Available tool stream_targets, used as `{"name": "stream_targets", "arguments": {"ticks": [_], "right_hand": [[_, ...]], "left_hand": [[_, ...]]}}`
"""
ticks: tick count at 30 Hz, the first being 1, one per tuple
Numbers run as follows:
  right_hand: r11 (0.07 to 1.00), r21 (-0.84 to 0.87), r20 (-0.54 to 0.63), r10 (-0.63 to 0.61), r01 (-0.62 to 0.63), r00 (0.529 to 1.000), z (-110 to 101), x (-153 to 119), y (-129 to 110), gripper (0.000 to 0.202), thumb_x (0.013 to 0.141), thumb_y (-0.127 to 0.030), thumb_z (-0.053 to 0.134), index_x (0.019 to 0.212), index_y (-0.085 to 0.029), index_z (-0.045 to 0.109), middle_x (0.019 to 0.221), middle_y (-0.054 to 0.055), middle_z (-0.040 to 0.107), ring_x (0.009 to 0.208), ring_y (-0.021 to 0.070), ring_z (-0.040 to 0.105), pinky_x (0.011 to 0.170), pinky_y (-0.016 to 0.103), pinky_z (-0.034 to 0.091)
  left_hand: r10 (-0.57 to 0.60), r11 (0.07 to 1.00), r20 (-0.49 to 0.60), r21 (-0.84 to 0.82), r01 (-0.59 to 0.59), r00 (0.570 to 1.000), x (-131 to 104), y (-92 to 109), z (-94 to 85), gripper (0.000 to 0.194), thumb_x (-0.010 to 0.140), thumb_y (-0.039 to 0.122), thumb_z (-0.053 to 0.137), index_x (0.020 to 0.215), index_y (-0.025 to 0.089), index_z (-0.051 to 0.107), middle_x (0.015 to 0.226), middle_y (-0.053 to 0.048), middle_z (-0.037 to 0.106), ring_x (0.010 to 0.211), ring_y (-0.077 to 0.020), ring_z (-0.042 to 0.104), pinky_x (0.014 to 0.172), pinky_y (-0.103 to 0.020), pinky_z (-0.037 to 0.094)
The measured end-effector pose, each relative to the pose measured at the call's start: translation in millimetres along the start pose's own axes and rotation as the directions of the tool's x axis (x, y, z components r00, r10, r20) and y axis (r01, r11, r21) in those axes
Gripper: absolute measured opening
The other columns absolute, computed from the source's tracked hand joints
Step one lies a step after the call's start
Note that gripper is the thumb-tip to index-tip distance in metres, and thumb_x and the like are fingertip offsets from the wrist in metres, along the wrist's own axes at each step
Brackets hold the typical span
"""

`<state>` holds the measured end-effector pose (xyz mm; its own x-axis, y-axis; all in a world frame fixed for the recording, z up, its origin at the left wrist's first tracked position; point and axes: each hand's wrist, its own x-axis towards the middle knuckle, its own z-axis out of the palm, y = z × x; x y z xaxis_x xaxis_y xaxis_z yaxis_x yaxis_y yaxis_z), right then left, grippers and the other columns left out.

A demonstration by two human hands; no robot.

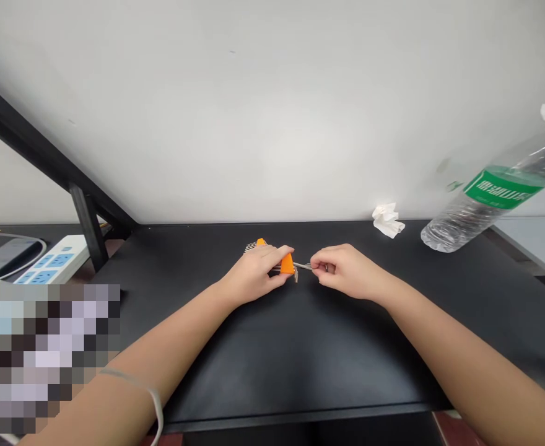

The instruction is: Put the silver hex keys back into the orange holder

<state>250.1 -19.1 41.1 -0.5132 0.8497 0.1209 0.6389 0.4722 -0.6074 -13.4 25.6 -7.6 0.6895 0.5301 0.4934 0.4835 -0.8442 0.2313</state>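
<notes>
My left hand (255, 272) is closed around an orange holder (287, 264), just above the black tabletop. Several thin metal rods (251, 246) stick out on its far left side, and a short bent end (296, 275) shows at the right, so it looks like a hex key set. Between my hands runs a slim silver hex key (303, 266). The fingertips of my right hand (340, 269) pinch its right end. My fingers hide much of the holder, and whether the key's left end is still in it I cannot tell.
The black table (309, 359) meets a pale wall (272, 124). A crumpled white tissue (388, 220) lies at the back right, near a tilted plastic bottle (500, 192) with a green label. At left are a black metal frame (89, 226) and a white power strip (59, 260).
</notes>
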Motion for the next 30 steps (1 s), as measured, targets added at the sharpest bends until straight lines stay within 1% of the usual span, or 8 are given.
{"name": "stream_targets", "arguments": {"ticks": [6, 10, 13, 19, 23, 26, 28, 30], "right_hand": [[0.965, 0.201, 0.06, 0.158, -0.167, 0.986, -2.0, -0.1, 1.7, 0.012, 0.084, -0.021, 0.057, 0.078, -0.022, 0.068, 0.069, -0.003, 0.063, 0.062, 0.0122, 0.052, 0.058, 0.025, 0.041], [0.884, 0.355, 0.1, 0.288, -0.305, 0.952, -5.1, 0.2, 1.7, 0.013, 0.084, -0.026, 0.062, 0.082, -0.022, 0.074, 0.068, -0.001, 0.065, 0.053, 0.0117, 0.052, 0.049, 0.024, 0.041], [0.827, 0.428, 0.119, 0.35, -0.366, 0.929, -4.3, 3.0, -0.4, 0.013, 0.083, -0.03, 0.068, 0.08, -0.02, 0.076, 0.062, -0.001, 0.064, 0.046, 0.0099, 0.049, 0.045, 0.024, 0.039], [0.633, 0.67, 0.186, 0.362, -0.388, 0.913, 22.9, 15.5, -7.6, 0.024, 0.084, -0.037, 0.076, 0.074, -0.017, 0.066, 0.053, -0.002, 0.061, 0.043, 0.0088, 0.05, 0.044, 0.021, 0.043], [0.428, 0.842, 0.197, 0.326, -0.33, 0.925, 31.7, 17.6, -5.6, 0.028, 0.084, -0.042, 0.079, 0.086, -0.017, 0.067, 0.072, 0.002, 0.07, 0.051, 0.0084, 0.056, 0.047, 0.021, 0.048], [0.3, 0.893, 0.246, 0.296, -0.335, 0.923, 30.7, 15.5, -1.3, 0.028, 0.079, -0.036, 0.084, 0.09, -0.016, 0.067, 0.079, 0.003, 0.071, 0.057, 0.0081, 0.06, 0.053, 0.021, 0.052], [0.284, 0.893, 0.267, 0.292, -0.35, 0.919, 31.2, 14.8, 0.2, 0.028, 0.078, -0.033, 0.085, 0.091, -0.016, 0.066, 0.079, 0.002, 0.071, 0.057, 0.0078, 0.06, 0.052, 0.02, 0.052], [0.346, 0.867, 0.259, 0.304, -0.359, 0.917, 33.3, 15.2, -0.4, 0.028, 0.08, -0.033, 0.084, 0.09, -0.017, 0.064, 0.075, 0.001, 0.07, 0.054, 0.0079, 0.058, 0.05, 0.02, 0.051]], "left_hand": [[0.036, 0.998, 0.0, 0.06, -0.036, 0.999, 2.3, 3.4, -0.1, 0.039, 0.095, 0.029, 0.062, 0.132, 0.021, 0.055, 0.091, -0.005, 0.071, 0.083, -0.0185, 0.068, 0.077, -0.031, 0.052], [0.075, 0.993, -0.026, 0.096, -0.072, 0.997, 4.1, 4.7, -0.1, 0.04, 0.092, 0.03, 0.065, 0.13, 0.021, 0.057, 0.093, -0.006, 0.073, 0.083, -0.02, 0.069, 0.079, -0.035, 0.054], [0.127, 0.988, -0.032, 0.091, -0.123, 0.991, 6.1, 9.2, -0.8, 0.04, 0.092, 0.028, 0.065, 0.13, 0.021, 0.057, 0.099, -0.008, 0.074, 0.088, -0.0213, 0.071, 0.082, -0.037, 0.056], [0.161, 0.987, -0.057, 0.032, -0.159, 0.985, 8.7, 16.4, 0.5, 0.038, 0.091, 0.025, 0.065, 0.128, 0.018, 0.058, 0.096, -0.009, 0.074, 0.089, -0.0223, 0.071, 0.084, -0.039, 0.057], [0.092, 0.994, -0.076, 0.064, -0.087, 0.993, 7.3, 11.1, 0.5, 0.04, 0.091, 0.03, 0.065, 0.129, 0.019, 0.06, 0.089, -0.007, 0.073, 0.082, -0.0214, 0.071, 0.078, -0.037, 0.057], [0.08, 0.994, -0.073, 0.086, -0.074, 0.994, 6.7, 8.9, -0.1, 0.041, 0.09, 0.031, 0.066, 0.129, 0.02, 0.06, 0.087, -0.006, 0.073, 0.08, -0.0211, 0.07, 0.078, -0.036, 0.056], [0.086, 0.992, -0.068, 0.097, -0.079, 0.994, 7.0, 9.6, 0.5, 0.039, 0.09, 0.031, 0.066, 0.128, 0.02, 0.06, 0.087, -0.006, 0.073, 0.081, -0.0209, 0.07, 0.08, -0.036, 0.055], [0.097, 0.989, -0.058, 0.114, -0.09, 0.994, 7.4, 10.8, 1.9, 0.036, 0.092, 0.03, 0.064, 0.126, 0.02, 0.06, 0.086, -0.005, 0.072, 0.081, -0.0205, 0.07, 0.08, -0.036, 0.055]]}}
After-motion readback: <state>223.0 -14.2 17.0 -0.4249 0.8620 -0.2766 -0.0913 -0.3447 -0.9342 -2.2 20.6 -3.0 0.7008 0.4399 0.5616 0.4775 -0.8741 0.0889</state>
